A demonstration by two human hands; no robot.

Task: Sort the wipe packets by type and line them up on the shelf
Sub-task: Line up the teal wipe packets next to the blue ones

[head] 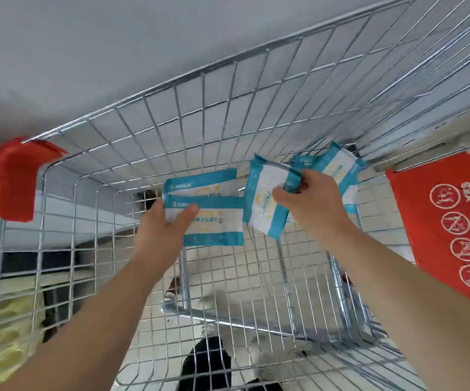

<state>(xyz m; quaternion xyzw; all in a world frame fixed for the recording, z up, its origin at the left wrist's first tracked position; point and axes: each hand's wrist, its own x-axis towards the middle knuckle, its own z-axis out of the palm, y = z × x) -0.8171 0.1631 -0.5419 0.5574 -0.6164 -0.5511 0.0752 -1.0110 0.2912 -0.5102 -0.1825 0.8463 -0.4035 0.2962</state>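
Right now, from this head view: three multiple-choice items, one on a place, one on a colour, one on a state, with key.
1. Where do the loose wipe packets lie?
A) on a shelf
B) in the shopping cart's far right corner
C) on the floor

2. What colour bands edge the two packets in the left hand?
A) red
B) green
C) teal-blue

3. What is the right hand doing?
A) gripping one packet
B) hanging open and empty
C) resting on the cart rim

Key:
1 B: they lean against the wire mesh beyond the right hand.
2 C: teal-blue bands border white panels.
3 A: thumb and fingers curl round the packet.
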